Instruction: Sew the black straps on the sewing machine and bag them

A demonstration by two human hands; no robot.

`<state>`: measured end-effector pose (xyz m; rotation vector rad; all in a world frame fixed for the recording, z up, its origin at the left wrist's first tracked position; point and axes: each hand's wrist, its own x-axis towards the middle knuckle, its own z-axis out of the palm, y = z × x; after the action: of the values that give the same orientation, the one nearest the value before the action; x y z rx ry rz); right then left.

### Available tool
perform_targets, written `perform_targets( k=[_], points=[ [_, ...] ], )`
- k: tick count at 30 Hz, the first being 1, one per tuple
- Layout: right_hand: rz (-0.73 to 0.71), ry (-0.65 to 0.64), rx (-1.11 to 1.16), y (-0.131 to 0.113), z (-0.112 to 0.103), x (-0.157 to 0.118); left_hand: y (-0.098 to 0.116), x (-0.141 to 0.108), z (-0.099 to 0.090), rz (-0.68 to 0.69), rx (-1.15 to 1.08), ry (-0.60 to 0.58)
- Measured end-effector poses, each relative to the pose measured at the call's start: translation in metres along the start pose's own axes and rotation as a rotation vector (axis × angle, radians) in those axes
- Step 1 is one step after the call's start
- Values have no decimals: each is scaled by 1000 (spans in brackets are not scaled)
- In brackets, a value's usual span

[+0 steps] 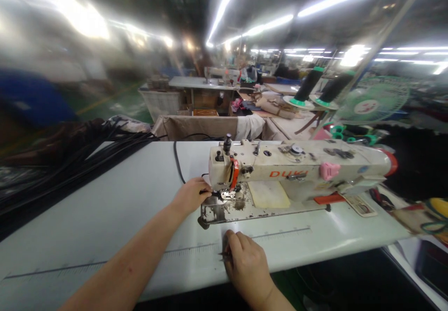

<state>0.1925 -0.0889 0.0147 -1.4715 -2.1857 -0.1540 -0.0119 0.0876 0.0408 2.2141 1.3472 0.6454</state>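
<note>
My left hand (191, 196) rests at the front of a cream industrial sewing machine (297, 168) marked in orange letters. Its fingers pinch a thin black strip (206, 192) by the presser foot (226, 194). My right hand (247, 266) lies lower down, near the front edge of the white sewing table (105, 222). Its fingertips hold a small dark pointed object (226, 254), mostly hidden by the fingers. A scale strip (280, 235) runs along the tabletop between my hands and the machine's worn metal bed (224, 210).
A heap of black strips (70, 161) lies beyond the table's left edge. A black cable (178, 161) crosses the tabletop. Dark spools (308, 84) and a green fan (371, 101) stand at right. A beige cloth bin (196, 126) and another sewing station (203, 83) lie ahead. A blurred blue-clad person (31, 98) shows at left.
</note>
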Motion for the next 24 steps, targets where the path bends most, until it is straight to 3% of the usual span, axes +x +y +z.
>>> perform_targets(
  k=[5,14,24],
  points=[
    [-3,-4,-3,-1,-1,1,12,-12,1,-100,-30,-2],
    [-1,-13,-2,-2,-1,1,29,-33,22,-280,-119,46],
    [69,-49,131,2,-3,5,53,-56,57,-331,-132,33]
  ],
)
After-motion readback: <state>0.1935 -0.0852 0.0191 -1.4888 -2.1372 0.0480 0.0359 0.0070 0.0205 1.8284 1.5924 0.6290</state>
